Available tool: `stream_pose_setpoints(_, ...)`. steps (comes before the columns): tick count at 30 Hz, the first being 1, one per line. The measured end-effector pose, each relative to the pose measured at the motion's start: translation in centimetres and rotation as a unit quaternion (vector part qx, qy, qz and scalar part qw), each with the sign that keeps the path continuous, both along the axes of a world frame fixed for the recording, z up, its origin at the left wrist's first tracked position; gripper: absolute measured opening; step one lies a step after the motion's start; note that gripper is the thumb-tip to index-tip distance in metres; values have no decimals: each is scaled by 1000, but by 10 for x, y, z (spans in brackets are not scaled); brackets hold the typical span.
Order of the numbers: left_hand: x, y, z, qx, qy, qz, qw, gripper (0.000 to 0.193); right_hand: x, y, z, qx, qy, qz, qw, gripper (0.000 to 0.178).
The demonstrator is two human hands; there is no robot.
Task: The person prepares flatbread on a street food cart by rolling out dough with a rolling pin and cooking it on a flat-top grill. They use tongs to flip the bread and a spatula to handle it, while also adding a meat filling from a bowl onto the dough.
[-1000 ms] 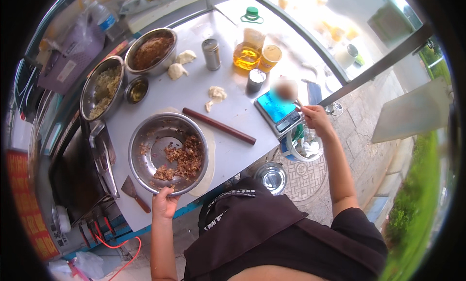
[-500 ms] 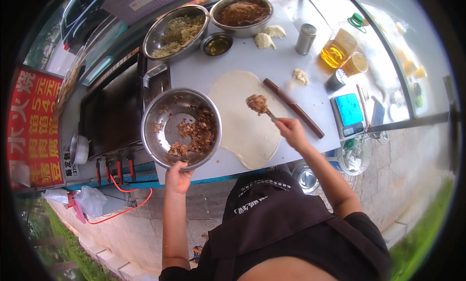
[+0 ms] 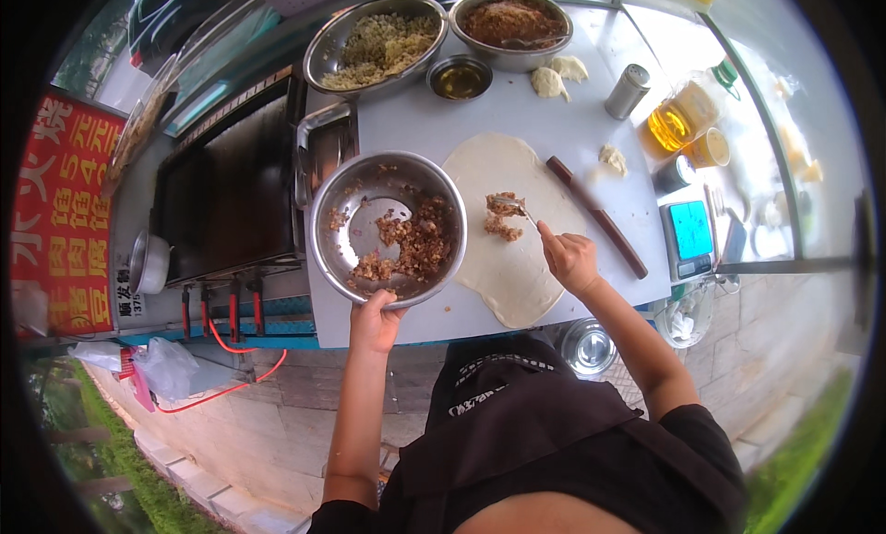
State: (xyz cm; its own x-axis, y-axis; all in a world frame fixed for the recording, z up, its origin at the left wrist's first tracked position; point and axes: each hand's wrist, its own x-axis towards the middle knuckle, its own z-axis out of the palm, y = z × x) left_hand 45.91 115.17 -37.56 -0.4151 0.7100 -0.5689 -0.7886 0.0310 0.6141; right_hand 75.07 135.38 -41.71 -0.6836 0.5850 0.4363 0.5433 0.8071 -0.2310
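My left hand (image 3: 376,322) grips the near rim of a steel bowl (image 3: 325,248), which holds a brown, crumbly meat-like filling (image 3: 420,237). In my right hand (image 3: 570,260) is a spoon (image 3: 529,216), its head loaded with the same filling. The spoon is over a large rolled-out sheet of dough (image 3: 503,280) lying on the pale board. A clump of filling (image 3: 503,228) sits on the dough just below the spoon head. To the right of the sheet rests a dark rolling pin (image 3: 600,218).
At the back stand a bowl of pale green filling (image 3: 374,54), a bowl of brown filling (image 3: 512,26) and a small oil bowl (image 3: 459,78). Dough pieces (image 3: 554,77), a shaker (image 3: 628,92), an oil bottle (image 3: 678,119) and a scale (image 3: 690,234) are rightward. A black griddle (image 3: 226,197) stands left.
The spoon has come down closer to the dough, and some filling has dropped onto the sheet. The whole view has shifted, with the scene sliding to the right.
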Motion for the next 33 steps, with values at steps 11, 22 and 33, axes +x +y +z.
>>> stream_pose_setpoints(11,-10,12,5,1,0,-6,1000,63,-13,-4,24,4,30,-19,999,31)
stream_pose_setpoints(22,17,38,22,38,59,-76,995,56,-94,-52,117,-195,14,46,980,29)
stream_pose_setpoints(33,25,53,21,68,48,-111,990,60,-83,-44,99,-565,93,45,818,29)
